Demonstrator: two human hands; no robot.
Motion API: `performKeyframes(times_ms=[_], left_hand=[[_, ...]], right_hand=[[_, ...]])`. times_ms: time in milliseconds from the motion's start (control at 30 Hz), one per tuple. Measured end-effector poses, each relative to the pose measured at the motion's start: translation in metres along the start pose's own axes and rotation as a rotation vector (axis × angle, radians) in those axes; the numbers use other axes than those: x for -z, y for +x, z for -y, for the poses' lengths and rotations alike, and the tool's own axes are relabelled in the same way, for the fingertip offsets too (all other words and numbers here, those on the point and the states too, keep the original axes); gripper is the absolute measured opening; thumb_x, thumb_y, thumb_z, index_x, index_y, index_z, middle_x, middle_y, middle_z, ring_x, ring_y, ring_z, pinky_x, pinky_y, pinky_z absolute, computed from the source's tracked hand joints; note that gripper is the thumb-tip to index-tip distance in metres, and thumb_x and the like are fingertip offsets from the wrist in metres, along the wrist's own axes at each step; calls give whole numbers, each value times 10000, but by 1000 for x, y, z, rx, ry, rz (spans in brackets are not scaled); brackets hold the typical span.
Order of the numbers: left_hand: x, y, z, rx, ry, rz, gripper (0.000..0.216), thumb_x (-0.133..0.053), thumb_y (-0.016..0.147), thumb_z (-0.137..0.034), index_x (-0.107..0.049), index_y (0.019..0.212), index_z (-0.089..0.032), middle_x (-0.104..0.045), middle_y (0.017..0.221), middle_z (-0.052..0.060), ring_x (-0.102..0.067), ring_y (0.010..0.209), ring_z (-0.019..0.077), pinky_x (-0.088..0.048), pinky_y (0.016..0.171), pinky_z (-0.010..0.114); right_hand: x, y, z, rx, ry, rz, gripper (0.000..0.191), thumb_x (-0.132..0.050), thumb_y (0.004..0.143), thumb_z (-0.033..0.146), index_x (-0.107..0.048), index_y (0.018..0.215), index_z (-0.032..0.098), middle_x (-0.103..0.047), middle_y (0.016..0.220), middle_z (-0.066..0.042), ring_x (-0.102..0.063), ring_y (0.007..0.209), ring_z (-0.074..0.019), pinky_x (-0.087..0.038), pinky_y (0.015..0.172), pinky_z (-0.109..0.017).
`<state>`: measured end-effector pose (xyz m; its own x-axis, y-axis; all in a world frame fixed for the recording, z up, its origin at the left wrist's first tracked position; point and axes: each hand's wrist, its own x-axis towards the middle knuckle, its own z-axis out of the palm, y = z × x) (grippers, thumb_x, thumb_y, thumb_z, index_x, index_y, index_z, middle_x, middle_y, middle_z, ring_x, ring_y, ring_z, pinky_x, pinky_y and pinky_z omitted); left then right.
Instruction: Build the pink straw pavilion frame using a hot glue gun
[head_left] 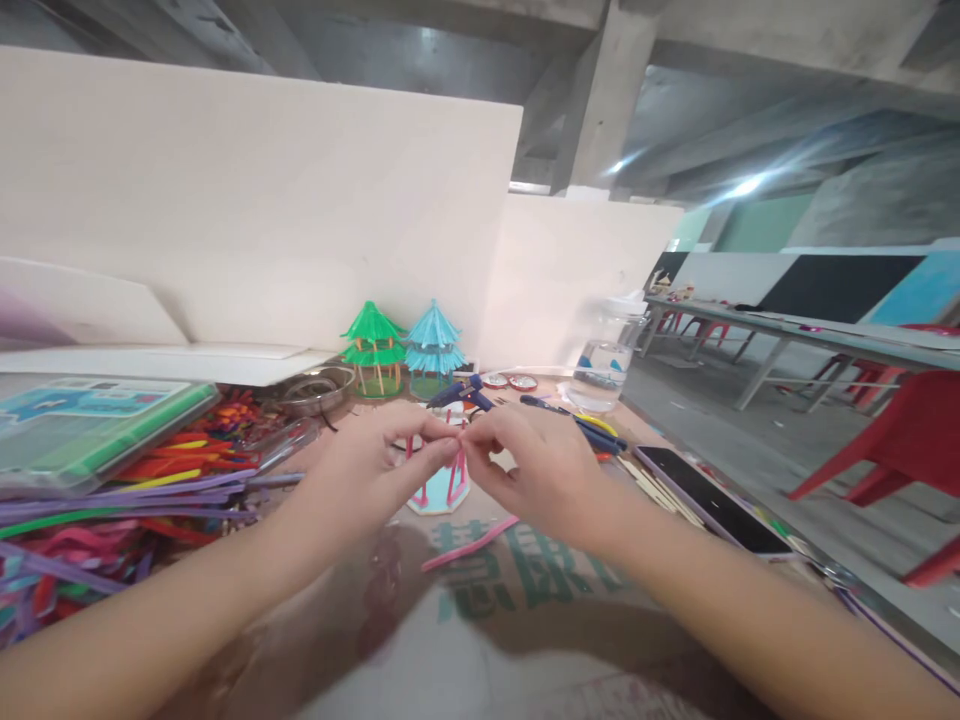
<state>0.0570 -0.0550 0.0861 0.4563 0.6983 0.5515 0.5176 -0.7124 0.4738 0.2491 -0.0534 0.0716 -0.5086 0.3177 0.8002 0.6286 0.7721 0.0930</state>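
My left hand and my right hand meet fingertip to fingertip above the table, both pinched. Whatever lies between their tips is too small or hidden to name. Just behind and below them stands a small model with a light blue, many-sided base and upright pink posts; the hands hide part of it. A loose pink pipe cleaner lies on the table in front of the model, below my right hand.
A blue glue gun, green pavilion model and blue pavilion model stand behind. Right are a water jug, pliers, wooden sticks and a phone. Pipe cleaners and a plastic case crowd the left.
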Motion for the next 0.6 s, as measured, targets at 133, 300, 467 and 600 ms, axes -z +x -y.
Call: performKeyframes(times_ms=[133,300,467,600], left_hand=[[9,5,2,81,17,2,276,-549,877,-443,-735,843,-241,-736,843,-8,-668,821,188,-518,714,289],[20,8,4,151,-46,-85,296,-552,856,-474,-696,831,-216,-713,737,-3,-644,654,158,-496,572,249],[23,7,0,145,-146,-90,287,-515,868,-465,-635,827,-207,-684,697,3,-631,627,149,-518,565,239],[21,6,-3,186,-129,-96,267,-525,844,-451,-634,809,-209,-684,702,6,-628,636,151,-515,583,234]], right_hand=[[19,12,-9,-172,117,170,187,-468,949,269,-608,851,193,-685,741,-23,-601,652,-130,-395,591,-235],[41,17,-75,-561,8,437,255,-512,924,349,-653,809,170,-698,720,-25,-613,655,-144,-382,559,-232],[26,-12,-140,-785,-254,794,188,-578,847,198,-736,933,146,-754,940,-116,-682,841,-220,-437,645,-256],[7,-35,-166,-878,-314,849,356,-617,847,246,-679,1172,114,-695,1198,-158,-671,1028,-262,-480,755,-268]])
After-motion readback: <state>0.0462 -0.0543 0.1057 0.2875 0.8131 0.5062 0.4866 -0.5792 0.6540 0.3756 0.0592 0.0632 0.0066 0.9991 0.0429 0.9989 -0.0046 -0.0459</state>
